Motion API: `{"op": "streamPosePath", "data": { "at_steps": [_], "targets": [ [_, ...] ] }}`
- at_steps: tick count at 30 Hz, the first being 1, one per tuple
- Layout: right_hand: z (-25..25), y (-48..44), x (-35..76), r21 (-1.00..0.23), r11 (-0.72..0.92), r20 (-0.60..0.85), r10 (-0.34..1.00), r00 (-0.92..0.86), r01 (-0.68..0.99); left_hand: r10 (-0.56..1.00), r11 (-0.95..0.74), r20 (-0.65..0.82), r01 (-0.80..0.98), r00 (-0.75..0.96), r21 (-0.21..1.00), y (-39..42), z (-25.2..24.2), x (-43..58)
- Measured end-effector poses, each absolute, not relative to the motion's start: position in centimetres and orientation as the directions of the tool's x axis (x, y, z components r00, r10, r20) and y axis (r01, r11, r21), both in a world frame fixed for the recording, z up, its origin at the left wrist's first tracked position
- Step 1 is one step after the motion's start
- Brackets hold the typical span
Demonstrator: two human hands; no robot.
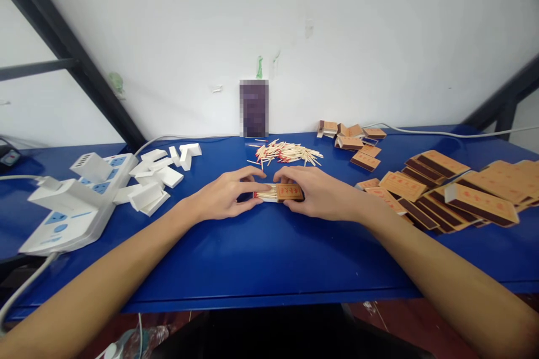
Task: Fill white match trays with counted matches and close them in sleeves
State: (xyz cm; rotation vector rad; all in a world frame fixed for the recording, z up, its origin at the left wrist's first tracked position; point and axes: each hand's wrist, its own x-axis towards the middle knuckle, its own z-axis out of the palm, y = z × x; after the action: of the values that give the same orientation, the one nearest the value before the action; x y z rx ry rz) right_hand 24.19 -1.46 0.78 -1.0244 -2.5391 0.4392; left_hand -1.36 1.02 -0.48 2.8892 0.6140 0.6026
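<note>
A half-open matchbox point(283, 192) lies on the blue table point(261, 258) between my two hands. Its white tray, filled with matches, sticks out to the left of the orange sleeve. My left hand point(225, 194) pinches the tray end with thumb and fingers. My right hand point(320, 193) is closed around the sleeve. A loose heap of matches point(284, 152) lies just behind the hands.
White empty trays point(156, 179) are scattered at the left beside a white power strip point(71, 202) with adapters plugged in. Several orange matchbox sleeves are piled at the right point(446, 188) and at the back point(351, 140). A blurred dark object point(254, 107) leans on the wall.
</note>
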Motion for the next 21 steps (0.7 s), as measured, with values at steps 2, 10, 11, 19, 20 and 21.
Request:
{"op": "streamPosePath", "data": {
  "at_steps": [2, 10, 11, 19, 20, 21],
  "targets": [
    [0.8, -1.5, 24.2, -0.427, 0.683, 0.219, 0.714, -0.665, 0.593, 0.377, -0.926, 0.370, 0.339, 0.849, 0.166, 0.9, -0.4, -1.3],
    [1.3, -1.6, 23.8, -0.473, 0.665, 0.255, 0.731, -0.634, 0.577, 0.318, -0.948, 0.438, 0.271, 0.841, 0.168, 0.9, -0.4, -0.9],
    [1.3, -1.6, 23.7, -0.481, 0.667, 0.268, 0.729, -0.629, 0.569, 0.316, -0.949, 0.453, 0.268, 0.834, 0.168, 0.9, -0.5, -0.8],
    [0.7, -1.7, 23.2, -0.449, 0.714, 0.365, 0.695, -0.620, 0.537, 0.468, -0.883, 0.538, 0.337, 0.701, 0.328, 0.5, -0.9, -0.7],
    [0.5, -1.7, 23.1, -0.442, 0.722, 0.373, 0.687, -0.623, 0.532, 0.477, -0.876, 0.540, 0.327, 0.694, 0.353, 0.5, -1.0, -0.6],
    [0.4, -1.7, 23.0, -0.438, 0.729, 0.381, 0.681, -0.626, 0.526, 0.480, -0.873, 0.540, 0.314, 0.692, 0.374, 0.5, -1.0, -0.6]
  ]
}}
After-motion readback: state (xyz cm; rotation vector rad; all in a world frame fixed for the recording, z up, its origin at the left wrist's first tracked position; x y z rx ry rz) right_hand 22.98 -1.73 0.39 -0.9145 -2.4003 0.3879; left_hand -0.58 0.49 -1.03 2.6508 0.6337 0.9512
